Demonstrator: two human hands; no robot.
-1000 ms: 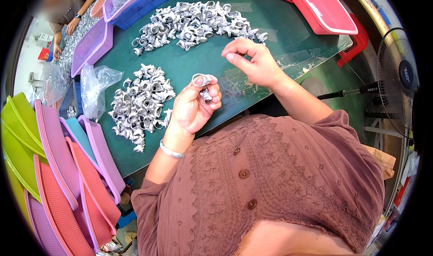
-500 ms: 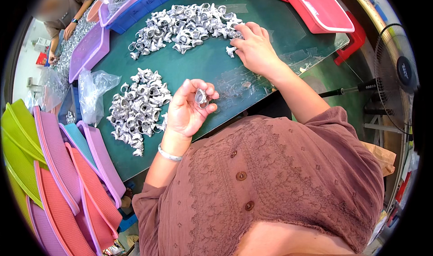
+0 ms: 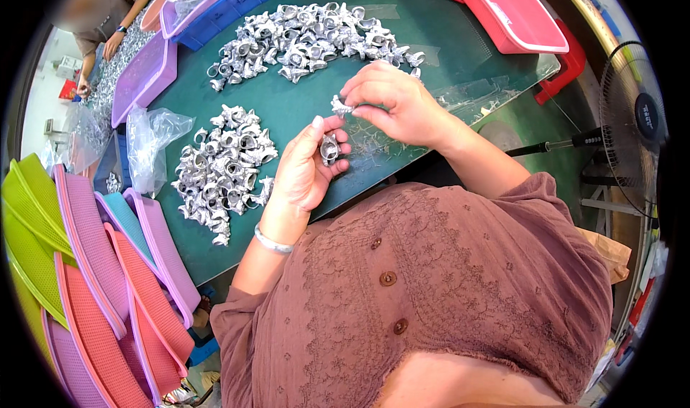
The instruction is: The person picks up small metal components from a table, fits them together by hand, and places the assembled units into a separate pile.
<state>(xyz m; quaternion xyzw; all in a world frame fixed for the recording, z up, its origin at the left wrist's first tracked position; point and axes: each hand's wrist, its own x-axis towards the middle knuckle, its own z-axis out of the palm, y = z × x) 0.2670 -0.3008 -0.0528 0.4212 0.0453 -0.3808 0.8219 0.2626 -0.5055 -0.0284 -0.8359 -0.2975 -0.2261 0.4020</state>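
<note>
My left hand (image 3: 305, 162) is turned palm up above the near edge of the green table, its fingers curled round a small silver metal casting (image 3: 329, 150) with a round opening. Just beyond its fingertips, my right hand (image 3: 395, 104) pinches a second silver casting (image 3: 341, 107) between thumb and fingers. The two pieces are close together but apart. A heap of similar castings (image 3: 226, 165) lies left of my left hand. Another, wider pile (image 3: 305, 38) spreads across the far side, beyond both hands.
Purple (image 3: 146, 77) and blue bins (image 3: 226, 9) stand at the far left, beside a clear plastic bag (image 3: 151, 145). Stacked coloured baskets (image 3: 97, 264) fill the lower left. A red tray (image 3: 507, 16) and a fan (image 3: 632, 120) are to the right. Another person (image 3: 108, 20) works at far left.
My right hand has come back from the far pile toward my left hand, bringing a casting in its fingertips. My left hand has shifted slightly right, still holding its piece.
</note>
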